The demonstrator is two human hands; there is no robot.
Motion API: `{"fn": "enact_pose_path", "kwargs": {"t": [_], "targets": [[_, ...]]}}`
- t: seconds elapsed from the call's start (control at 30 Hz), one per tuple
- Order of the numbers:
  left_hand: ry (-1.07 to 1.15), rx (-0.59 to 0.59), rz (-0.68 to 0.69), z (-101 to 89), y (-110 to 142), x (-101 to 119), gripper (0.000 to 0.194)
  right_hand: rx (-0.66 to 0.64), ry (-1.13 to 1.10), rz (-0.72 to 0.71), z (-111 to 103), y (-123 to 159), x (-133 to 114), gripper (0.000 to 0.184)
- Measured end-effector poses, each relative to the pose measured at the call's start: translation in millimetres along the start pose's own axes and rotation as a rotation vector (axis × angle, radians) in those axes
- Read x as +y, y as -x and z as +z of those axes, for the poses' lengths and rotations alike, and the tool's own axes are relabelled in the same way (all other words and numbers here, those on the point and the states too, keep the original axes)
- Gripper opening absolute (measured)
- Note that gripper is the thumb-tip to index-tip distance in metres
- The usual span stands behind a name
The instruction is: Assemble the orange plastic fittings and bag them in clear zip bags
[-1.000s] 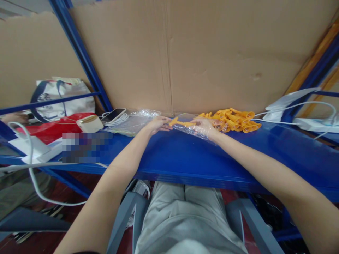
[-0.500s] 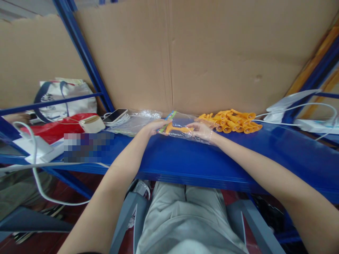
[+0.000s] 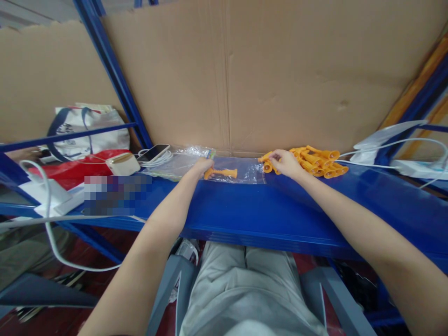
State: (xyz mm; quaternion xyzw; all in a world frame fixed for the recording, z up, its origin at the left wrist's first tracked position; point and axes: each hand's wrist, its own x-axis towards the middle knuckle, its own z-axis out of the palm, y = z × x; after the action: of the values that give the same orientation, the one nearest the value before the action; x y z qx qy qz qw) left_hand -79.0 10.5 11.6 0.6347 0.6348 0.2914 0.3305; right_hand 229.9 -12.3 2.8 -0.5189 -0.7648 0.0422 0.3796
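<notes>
Sits at the blue bench [image 3: 241,207]. Pinches the left end of a clear bag [image 3: 250,173] between the nearly closed fingers of the left hand [image 3: 205,165], with an orange horn [image 3: 227,173] lying inside, just right of that hand. Bends the fingers of the right hand [image 3: 286,162], slightly apart, over the left end of a horn pile [image 3: 317,163]; cannot tell if gripping one. Faces tall brown cardboard [image 3: 297,74] standing behind the bench.

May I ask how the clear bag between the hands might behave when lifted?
The clear bag is probably floppy, being creased. Its shine suggests it may slip. The orange piece toward its left could make that end sag.
</notes>
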Motion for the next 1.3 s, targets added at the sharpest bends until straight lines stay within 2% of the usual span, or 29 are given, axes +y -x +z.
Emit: {"fn": "enact_pose_path", "kwargs": {"t": [0.03, 0.1, 0.23, 0.33, 0.67, 0.87, 1.0, 1.17, 1.3], "targets": [[-0.044, 0.127, -0.095, -0.1, 1.6, 0.0, 0.025, 0.027, 0.091, -0.038, -0.6, 0.4, 3.0, 0.022], [-0.184, 0.276, -0.119, 0.1, 6.9, 2.6, 0.032, 0.026, 0.265, -0.1, 0.9, 3.9, 6.0, 0.027], [-0.402, 0.372, -0.119, 1.1, 15.9, 10.3, 0.036, -0.128, 0.51, -0.191, 11.0, 14.9, 3.6, 0.038], [-0.45, 0.385, -0.114, 2.1, 18.1, 12.3, 0.041, -0.196, 0.596, -0.216, 15.9, 18.7, -0.5, 0.036], [-0.449, 0.396, -0.102, 3.2, 19.5, 10.6, 0.043, -0.133, 0.761, -0.096, 18.2, 19.4, -21.1, 0.04], [-0.451, 0.387, -0.094, 3.6, 19.2, 9.9, 0.043, -0.184, 0.799, 0.02, 18.7, 18.8, -34.4, 0.04], [-0.467, 0.385, -0.074, 4.4, 18.6, 9.3, 0.044, -0.209, 0.797, 0.032, 17.3, 18.5, -36.3, 0.037], [-0.495, 0.375, -0.067, 5.3, 16.5, 8.0, 0.043, -0.201, 0.703, 0.096, 12.4, 16.3, -29.5, 0.032], [-0.515, 0.401, -0.056, 5.5, 12.5, 5.0, 0.044, -0.079, 0.411, 0.205, 3.1, 9.8, -20.6, 0.027]]}}
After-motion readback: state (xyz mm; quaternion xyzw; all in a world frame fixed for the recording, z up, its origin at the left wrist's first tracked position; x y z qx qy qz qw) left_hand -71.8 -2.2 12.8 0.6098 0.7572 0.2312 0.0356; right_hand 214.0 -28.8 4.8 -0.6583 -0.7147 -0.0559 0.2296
